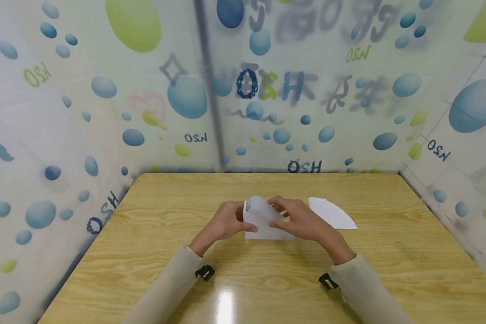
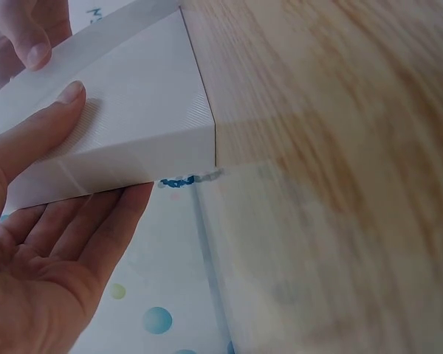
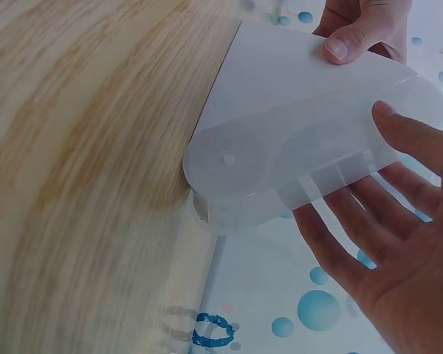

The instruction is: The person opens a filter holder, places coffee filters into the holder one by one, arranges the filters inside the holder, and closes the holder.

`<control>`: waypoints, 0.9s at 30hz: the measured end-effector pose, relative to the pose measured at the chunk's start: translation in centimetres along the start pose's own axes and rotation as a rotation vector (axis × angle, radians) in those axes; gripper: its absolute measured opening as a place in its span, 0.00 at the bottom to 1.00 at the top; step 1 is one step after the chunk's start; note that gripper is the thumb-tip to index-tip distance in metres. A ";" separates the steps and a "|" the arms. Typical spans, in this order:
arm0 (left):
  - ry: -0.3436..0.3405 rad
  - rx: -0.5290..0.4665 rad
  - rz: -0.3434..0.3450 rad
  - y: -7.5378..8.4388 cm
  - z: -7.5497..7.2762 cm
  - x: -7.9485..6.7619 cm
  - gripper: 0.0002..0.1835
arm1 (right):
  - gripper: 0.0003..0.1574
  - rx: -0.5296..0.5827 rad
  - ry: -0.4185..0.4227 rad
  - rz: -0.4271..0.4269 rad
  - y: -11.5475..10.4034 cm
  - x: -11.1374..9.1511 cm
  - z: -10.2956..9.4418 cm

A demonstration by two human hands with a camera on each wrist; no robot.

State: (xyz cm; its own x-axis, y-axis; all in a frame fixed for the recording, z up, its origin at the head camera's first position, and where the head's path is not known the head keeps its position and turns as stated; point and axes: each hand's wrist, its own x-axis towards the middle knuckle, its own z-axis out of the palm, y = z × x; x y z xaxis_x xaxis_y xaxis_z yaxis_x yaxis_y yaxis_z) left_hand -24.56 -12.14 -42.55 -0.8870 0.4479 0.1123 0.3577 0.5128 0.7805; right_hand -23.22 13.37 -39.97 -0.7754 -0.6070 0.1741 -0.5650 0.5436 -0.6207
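Note:
A white wedge-shaped box with a translucent pivoting cover (image 1: 260, 211) stands upright on the wooden table between both hands. My left hand (image 1: 227, 220) grips its left side, thumb on the front face and fingers behind, as the left wrist view shows. On the other side my right hand (image 1: 301, 219) holds the clear cover (image 3: 295, 140), its thumb on the front and fingers under the far edge. The cover lies slanted across the box's white face (image 3: 273, 81). What the box contains is hidden. Just right of the right hand lies a fan-shaped white piece (image 1: 333, 213), flat on the table.
The light wooden table (image 1: 146, 270) reaches back to a wall covering (image 1: 275, 126) with blue and green dots. Similar printed sheets rise on the left and right. Dark straps with small mounts sit at both sleeve cuffs.

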 end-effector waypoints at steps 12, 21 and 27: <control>0.000 -0.002 0.002 -0.2 0.1 -0.1 0.21 | 0.29 0.021 -0.006 0.018 0.4 -0.1 0.1; -0.003 -0.004 0.008 -0.2 0.0 -0.1 0.20 | 0.29 0.033 -0.001 0.032 0.4 0.0 -0.1; 0.001 -0.004 0.009 -0.2 0.0 0.0 0.20 | 0.29 0.039 -0.007 0.034 0.3 -0.1 -0.3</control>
State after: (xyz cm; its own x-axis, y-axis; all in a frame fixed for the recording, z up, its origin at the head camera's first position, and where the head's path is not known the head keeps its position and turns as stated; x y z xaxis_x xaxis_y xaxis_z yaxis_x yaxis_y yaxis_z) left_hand -24.63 -12.25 -42.73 -0.8842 0.4514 0.1200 0.3643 0.5058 0.7819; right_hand -23.39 13.75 -39.90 -0.7917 -0.5929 0.1472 -0.5270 0.5410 -0.6554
